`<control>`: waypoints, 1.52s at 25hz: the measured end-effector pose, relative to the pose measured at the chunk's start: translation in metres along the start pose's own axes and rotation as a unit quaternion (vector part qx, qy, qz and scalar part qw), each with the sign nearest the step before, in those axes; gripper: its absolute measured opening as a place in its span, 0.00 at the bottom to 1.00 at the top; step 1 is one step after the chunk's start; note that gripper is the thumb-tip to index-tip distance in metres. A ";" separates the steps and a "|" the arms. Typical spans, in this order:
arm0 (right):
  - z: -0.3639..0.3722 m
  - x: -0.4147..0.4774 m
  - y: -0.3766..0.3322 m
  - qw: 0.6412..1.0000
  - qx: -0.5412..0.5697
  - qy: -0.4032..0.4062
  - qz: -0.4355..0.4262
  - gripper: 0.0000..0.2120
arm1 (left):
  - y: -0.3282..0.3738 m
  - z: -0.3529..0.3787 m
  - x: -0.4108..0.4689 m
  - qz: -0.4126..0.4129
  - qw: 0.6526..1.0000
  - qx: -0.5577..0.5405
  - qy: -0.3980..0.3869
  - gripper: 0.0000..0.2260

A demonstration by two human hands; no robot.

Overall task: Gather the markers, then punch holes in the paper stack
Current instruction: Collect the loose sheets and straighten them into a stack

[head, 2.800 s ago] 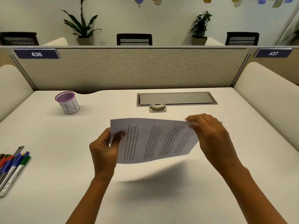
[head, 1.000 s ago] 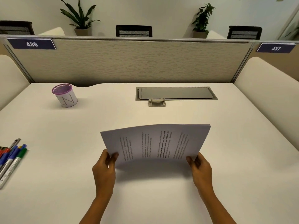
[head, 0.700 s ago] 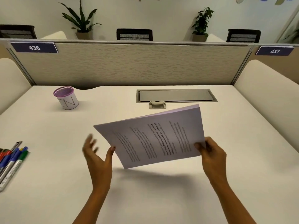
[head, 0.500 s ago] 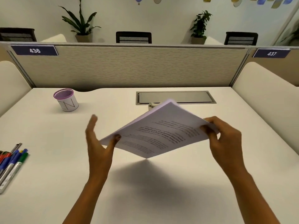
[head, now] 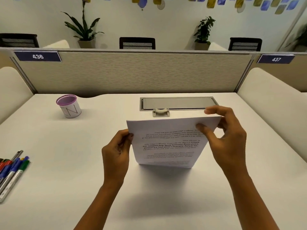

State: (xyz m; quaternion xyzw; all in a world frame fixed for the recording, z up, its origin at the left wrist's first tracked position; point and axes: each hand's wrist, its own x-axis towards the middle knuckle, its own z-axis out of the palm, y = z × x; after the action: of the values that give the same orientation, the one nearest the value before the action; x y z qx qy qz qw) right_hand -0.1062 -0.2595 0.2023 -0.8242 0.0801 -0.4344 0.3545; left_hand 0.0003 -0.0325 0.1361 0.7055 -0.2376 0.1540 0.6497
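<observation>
The paper stack point(head: 167, 143) is held upright at centre, its lower edge on the counter point(head: 66, 188), pinched at 9 o'clock by the left hand point(head: 116, 153) and at 2 o'clock by the right hand point(head: 227, 140). Markers point(head: 11, 170) lie at 9 o'clock; a cup point(head: 69, 106) stands at 11.

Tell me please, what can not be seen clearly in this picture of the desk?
- Markers: head view, the left edge cuts them off, so their number is unknown.
- Paper stack, held upright by left hand and right hand: print is upside down and too small to read; the sheet count does not show.
- Cup: its rim hides the inside.
- Hole punch: none in view.
</observation>
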 end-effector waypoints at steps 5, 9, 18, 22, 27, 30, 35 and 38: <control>0.025 -0.037 0.038 0.971 0.150 -0.046 0.183 0.17 | -0.005 0.003 -0.002 -0.030 0.999 -0.022 0.003 0.07; 0.043 -0.063 0.052 0.952 0.158 -0.050 0.258 0.11 | -0.006 0.010 -0.011 -0.071 0.997 -0.038 -0.023 0.07; 0.031 -0.036 0.012 0.957 0.251 0.029 0.140 0.11 | 0.028 0.012 0.007 0.017 0.996 -0.043 0.077 0.04; 0.042 -0.046 0.019 0.954 0.239 0.039 0.178 0.10 | 0.022 0.014 0.003 0.005 0.997 -0.022 0.079 0.03; 0.058 -0.071 0.033 0.944 0.212 0.013 0.254 0.12 | 0.004 0.017 -0.015 -0.064 0.996 0.008 0.056 0.03; 0.056 -0.071 0.034 0.945 0.210 0.025 0.249 0.11 | 0.008 0.016 -0.017 -0.052 0.996 -0.006 0.068 0.01; 0.060 -0.084 0.035 0.939 0.194 0.026 0.283 0.12 | -0.001 0.017 -0.028 -0.083 0.995 -0.001 0.055 0.02; 0.061 -0.088 0.034 0.940 0.192 0.022 0.282 0.12 | -0.006 0.016 -0.034 -0.099 0.994 0.005 0.053 0.01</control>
State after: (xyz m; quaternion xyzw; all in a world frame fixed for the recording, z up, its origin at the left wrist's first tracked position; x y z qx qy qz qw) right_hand -0.1073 -0.2148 0.0991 -0.6745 0.2319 -0.3419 0.6119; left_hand -0.0268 -0.0439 0.1114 0.7195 -0.1311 0.1276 0.6700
